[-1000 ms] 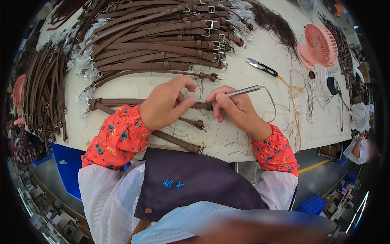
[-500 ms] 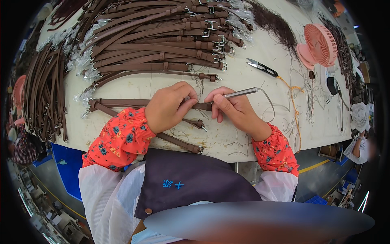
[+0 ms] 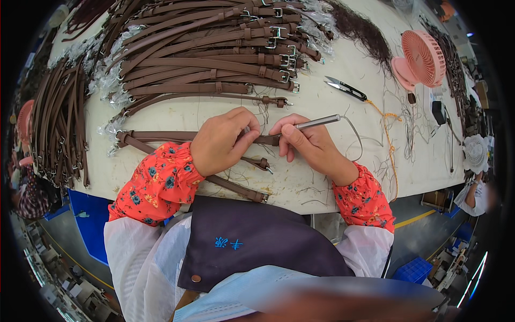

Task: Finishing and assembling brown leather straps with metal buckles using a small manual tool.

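My left hand [image 3: 228, 137] is closed, thumb and fingers pinched over a brown strap [image 3: 265, 140] that lies across the near part of the table; the exact pinch point is partly hidden. Just right of it, my right hand [image 3: 308, 142] grips a slim metal pen-shaped tool [image 3: 320, 122] with a thin grey cord at its back end. The tool's tip is hidden by my fingers, close to the strap's end. Below my left hand another brown strap [image 3: 238, 189] with a buckle runs toward the table edge. Loose dark threads lie around.
Many brown buckled straps [image 3: 198, 61] are piled beyond my hands, and a second bundle [image 3: 59, 118] lies at left. Thread snips [image 3: 346, 88] with an orange cord lie right of the pile. A pink fan [image 3: 421, 59] and a dark thread heap [image 3: 365, 32] stand farther off.
Both hands stay almost where they were, with the same grips. At the lower right, more of a blue crate shows now, and more pale blue fabric appears at the bottom.
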Available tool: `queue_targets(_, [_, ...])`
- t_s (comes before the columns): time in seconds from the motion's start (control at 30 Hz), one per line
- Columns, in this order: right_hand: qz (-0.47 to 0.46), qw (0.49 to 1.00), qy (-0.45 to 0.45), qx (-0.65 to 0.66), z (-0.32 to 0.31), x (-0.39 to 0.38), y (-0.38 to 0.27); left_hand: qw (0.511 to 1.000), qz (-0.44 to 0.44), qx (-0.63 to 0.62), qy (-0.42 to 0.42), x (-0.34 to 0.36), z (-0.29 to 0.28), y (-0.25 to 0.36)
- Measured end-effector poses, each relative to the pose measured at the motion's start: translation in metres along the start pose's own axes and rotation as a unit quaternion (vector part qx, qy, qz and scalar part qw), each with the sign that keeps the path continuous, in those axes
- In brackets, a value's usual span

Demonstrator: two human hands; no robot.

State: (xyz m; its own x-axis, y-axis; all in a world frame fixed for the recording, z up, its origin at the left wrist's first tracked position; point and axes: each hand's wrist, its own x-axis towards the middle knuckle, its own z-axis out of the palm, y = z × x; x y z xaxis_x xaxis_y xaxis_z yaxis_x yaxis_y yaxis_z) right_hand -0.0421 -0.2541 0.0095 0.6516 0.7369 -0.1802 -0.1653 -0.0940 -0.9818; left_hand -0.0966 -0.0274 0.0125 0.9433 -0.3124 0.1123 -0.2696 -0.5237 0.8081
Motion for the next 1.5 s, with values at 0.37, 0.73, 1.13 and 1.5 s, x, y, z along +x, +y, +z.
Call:
queue_targets(0.37, [-0.002, 1.000, -0.007, 0.001, 0.000, 0.000, -0.001, 1.000, -0.008, -0.003, 0.014, 0.000, 0.001, -0.001])
queue_targets(0.73, [-0.065, 0.996, 0.044, 0.043, -0.001, -0.001, 0.005, 0.982, 0.081, 0.169, -0.019, 0.001, -0.010, -0.002])
queue_targets(1.13, [-0.064, 0.996, 0.013, 0.056, -0.001, -0.002, 0.004, 0.999, -0.022, 0.036, -0.029, 0.000, -0.009, 0.008])
queue_targets(1.5, [-0.024, 0.999, -0.020, 0.029, -0.001, -0.001, 0.001, 0.992, 0.064, 0.108, 0.018, -0.003, 0.005, -0.007])
